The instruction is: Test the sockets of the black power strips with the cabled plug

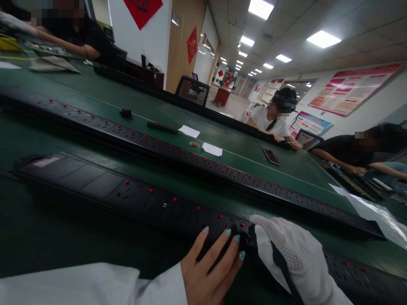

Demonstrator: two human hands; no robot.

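Observation:
A long black power strip [95, 180] with a row of sockets and small red lights lies slantwise across the bench in front of me. My left hand [210, 271], bare, rests on the strip's near side, fingers stretched out and slightly apart, holding nothing. Just right of those fingertips, my right hand [294, 250] in a white dotted glove is closed around a black plug [251, 238], whose black cord [288, 275] runs down under the palm. The plug is against the strip's sockets; how deep it sits is hidden by the glove.
A second long power strip [171, 148] lies just behind the first. Beyond it are paper slips [212, 149], a small black part [125, 113], a phone [271, 156] and a clear plastic sheet [375, 216]. Co-workers [273, 118] sit around the green bench [104, 97].

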